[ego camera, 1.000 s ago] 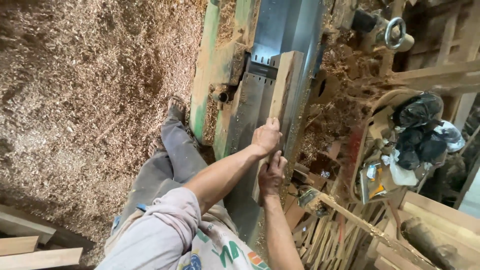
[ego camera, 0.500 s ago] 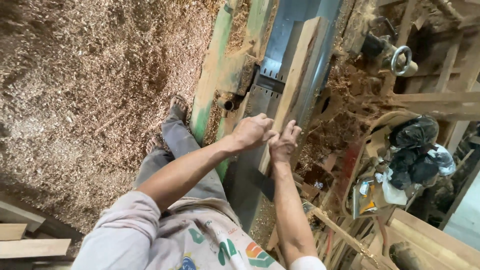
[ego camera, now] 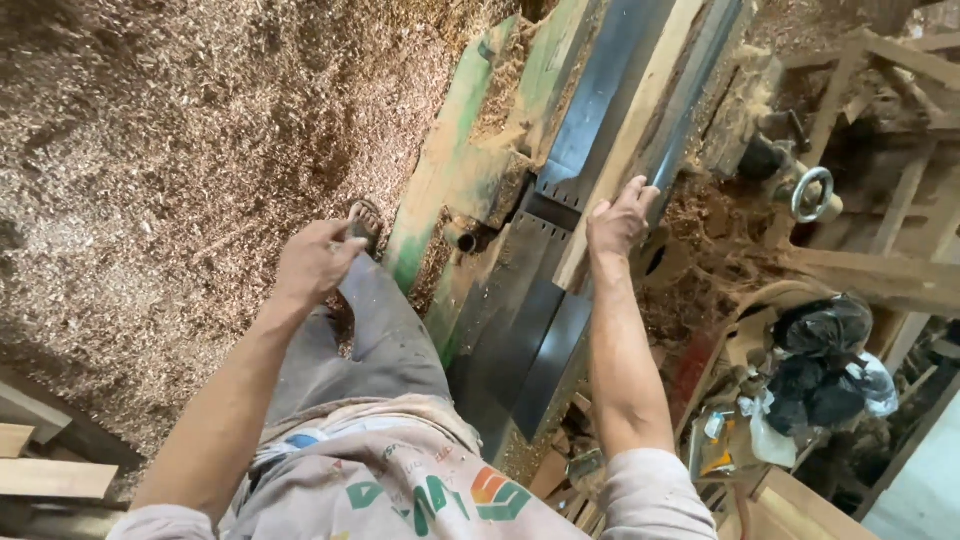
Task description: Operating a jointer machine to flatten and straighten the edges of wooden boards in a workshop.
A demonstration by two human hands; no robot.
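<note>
Right hand (ego camera: 618, 218) open, fingers pressing the near end of the plank (ego camera: 628, 148), which lies lengthwise on the planer (ego camera: 560, 260) bed against the fence. Left hand (ego camera: 312, 262) loosely curled, empty, over the shavings (ego camera: 150, 170). Plank looks stiff, light, rough; best held by its edges

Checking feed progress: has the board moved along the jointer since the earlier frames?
Yes. The board has slid forward over the jointer table, away from the person; right hand on its rear end.
</note>
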